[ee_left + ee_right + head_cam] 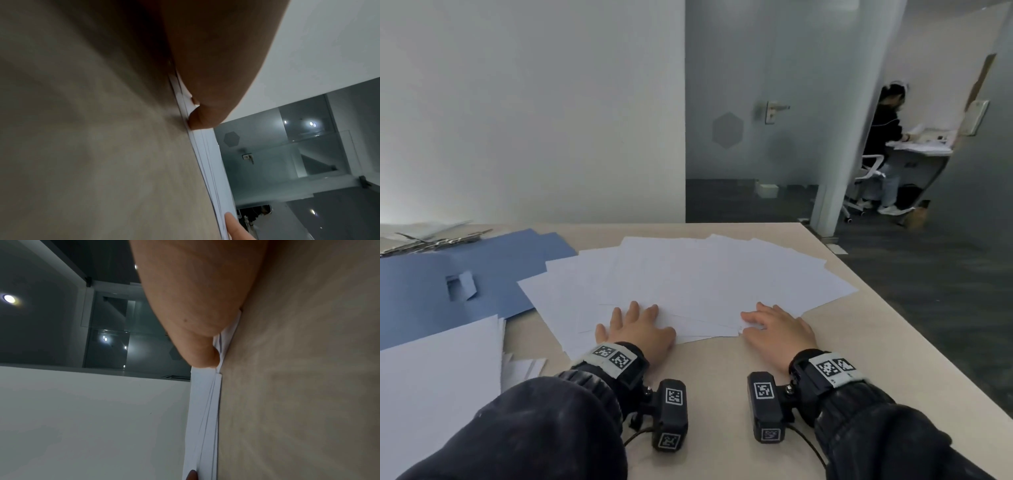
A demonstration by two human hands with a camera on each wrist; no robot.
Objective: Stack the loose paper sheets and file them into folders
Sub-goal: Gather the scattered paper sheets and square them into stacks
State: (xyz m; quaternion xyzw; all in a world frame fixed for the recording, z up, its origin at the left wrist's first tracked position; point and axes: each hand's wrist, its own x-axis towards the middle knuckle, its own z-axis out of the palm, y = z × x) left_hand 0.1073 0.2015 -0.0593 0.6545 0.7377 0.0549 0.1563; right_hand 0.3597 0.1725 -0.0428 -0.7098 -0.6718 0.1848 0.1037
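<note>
From the head camera, the fanned paper sheets (pixel 688 284) lie spread in the middle of the table (pixel 722 394). The left hand (pixel 635 330) rests flat on their near edge, fingers straight and spread, gripping nothing. The right hand (pixel 777 327) lies flat at the sheets' near right corner, fingers extended. Blue folders (pixel 465 274) lie left of the sheets, and a second paper stack (pixel 438 377) sits nearer on that side.

The left wrist camera shows the thumb pressed on the sheets' edge.

The right wrist camera shows the same.

An office. A desk (pixel 774 236) carries paper sheets (pixel 688 274) and blue folders (pixel 493 260). Glass partitions (pixel 750 102) enclose a seated person (pixel 887 137).
</note>
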